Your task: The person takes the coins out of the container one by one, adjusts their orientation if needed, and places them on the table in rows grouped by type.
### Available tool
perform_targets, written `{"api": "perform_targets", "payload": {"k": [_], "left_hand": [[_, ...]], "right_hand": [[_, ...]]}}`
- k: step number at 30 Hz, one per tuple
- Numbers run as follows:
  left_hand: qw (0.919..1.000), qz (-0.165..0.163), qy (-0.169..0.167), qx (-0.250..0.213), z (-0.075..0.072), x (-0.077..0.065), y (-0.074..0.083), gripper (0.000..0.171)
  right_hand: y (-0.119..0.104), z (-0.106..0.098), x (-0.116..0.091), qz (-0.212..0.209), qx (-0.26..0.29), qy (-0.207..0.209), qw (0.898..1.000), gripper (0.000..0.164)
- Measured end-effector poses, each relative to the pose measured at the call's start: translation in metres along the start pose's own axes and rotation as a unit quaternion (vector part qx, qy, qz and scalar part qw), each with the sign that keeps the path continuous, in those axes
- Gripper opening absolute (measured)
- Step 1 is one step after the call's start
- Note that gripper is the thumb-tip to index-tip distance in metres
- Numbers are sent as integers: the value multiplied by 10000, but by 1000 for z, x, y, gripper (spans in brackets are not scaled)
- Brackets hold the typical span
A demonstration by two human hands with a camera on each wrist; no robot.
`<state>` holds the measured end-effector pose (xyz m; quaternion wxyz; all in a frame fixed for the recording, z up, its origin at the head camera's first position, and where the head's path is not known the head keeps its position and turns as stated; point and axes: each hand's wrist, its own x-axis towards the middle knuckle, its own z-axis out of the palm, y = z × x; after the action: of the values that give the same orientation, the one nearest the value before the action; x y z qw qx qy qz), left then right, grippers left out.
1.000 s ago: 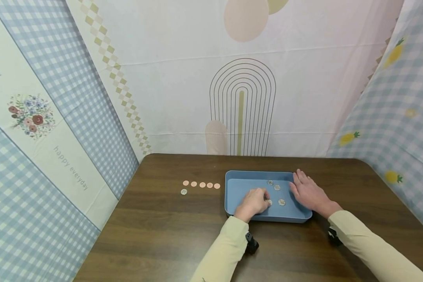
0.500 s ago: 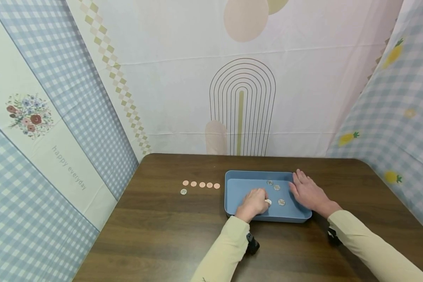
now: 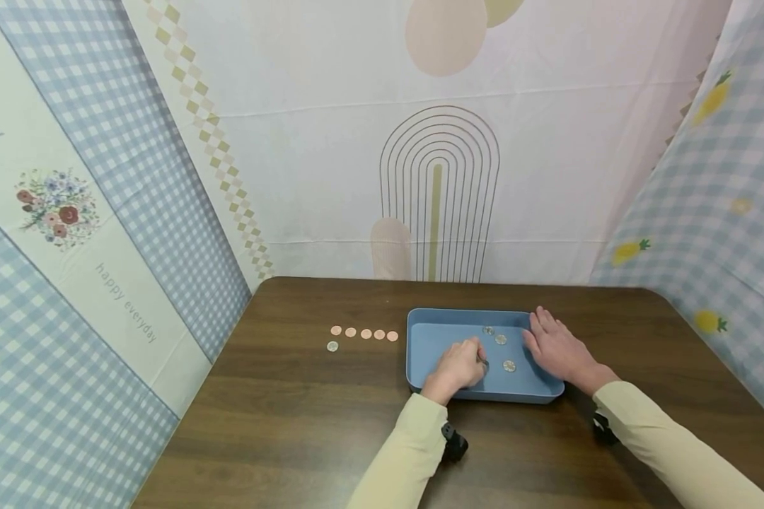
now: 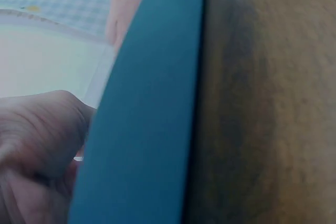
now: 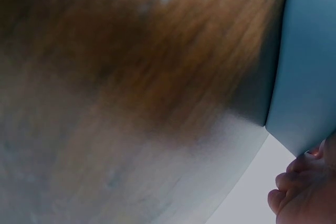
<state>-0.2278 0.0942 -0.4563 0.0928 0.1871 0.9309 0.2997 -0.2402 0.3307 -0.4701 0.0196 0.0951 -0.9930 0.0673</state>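
Observation:
In the head view my left hand [image 3: 461, 364] is inside a blue tray [image 3: 436, 316], fingers curled and pinching a silver coin [image 3: 485, 363] that shows edge-on at the fingertips. On the tray floor to its right lie three more silver coins, the nearest coin [image 3: 509, 366] flat just beside the fingers. My right hand [image 3: 557, 346] rests with straight fingers along the tray's right rim. The left wrist view shows the curled hand [image 4: 42, 135] behind the tray's outer wall [image 4: 142, 103], which hides most of the fingers. In the right wrist view, fingertips [image 5: 287, 182] show past the tray corner.
Left of the tray, a row of several copper coins [image 3: 366, 334] lies on the brown wooden table [image 3: 280, 403]. A single silver coin [image 3: 332, 346] sits below the row's left end. Patterned cloths [image 3: 318, 170] hang behind the table and at both sides.
The silver coin in the left fingers has tipped from showing its face to standing nearly edge-on. My right hand stays put on the rim.

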Motion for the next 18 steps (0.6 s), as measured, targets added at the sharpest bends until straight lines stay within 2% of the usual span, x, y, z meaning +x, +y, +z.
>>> {"api": "perform_targets", "payload": {"k": [7, 18], "left_hand": [[9993, 18, 246, -273, -10, -2, -2, 6], [9970, -22, 563, -523, -27, -9, -14, 7]], "right_hand": [[2, 0, 0, -26, 5, -35, 10000, 66], [1, -2, 0, -64, -16, -55, 10000, 65]]}}
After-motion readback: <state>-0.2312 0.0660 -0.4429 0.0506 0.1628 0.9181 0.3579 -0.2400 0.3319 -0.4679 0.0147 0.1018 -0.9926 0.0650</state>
